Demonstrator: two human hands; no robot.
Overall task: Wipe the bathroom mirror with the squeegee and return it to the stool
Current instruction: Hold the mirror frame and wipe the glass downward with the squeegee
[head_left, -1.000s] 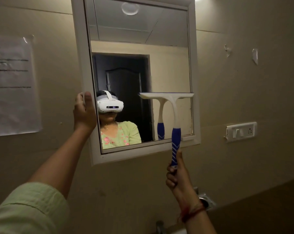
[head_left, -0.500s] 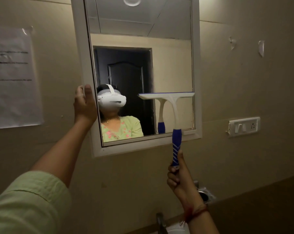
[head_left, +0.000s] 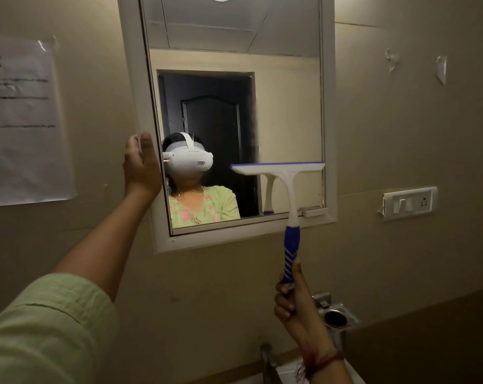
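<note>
A white-framed mirror (head_left: pixel 287 87) hangs on the beige wall. My right hand (head_left: pixel 295 306) grips the bottom of the squeegee's blue striped handle. The squeegee (head_left: pixel 286 176) stands upright, its wide white blade with a blue rubber edge pressed flat against the lower right part of the glass. My left hand (head_left: pixel 142 167) holds the mirror's left frame edge, fingers wrapped around it. The glass reflects a person in a green top with a white headset, and a dark door behind. The stool is out of view.
A taped paper sheet (head_left: pixel 21 120) hangs on the wall at left. A white switch and socket plate (head_left: pixel 409 202) sits right of the mirror. Below my right hand are a metal holder (head_left: pixel 334 317) and a tap (head_left: pixel 268 361) over a white basin edge.
The squeegee blade has slid a little lower on the right side of the glass. My left hand stays on the frame. The view has tilted down slightly.
</note>
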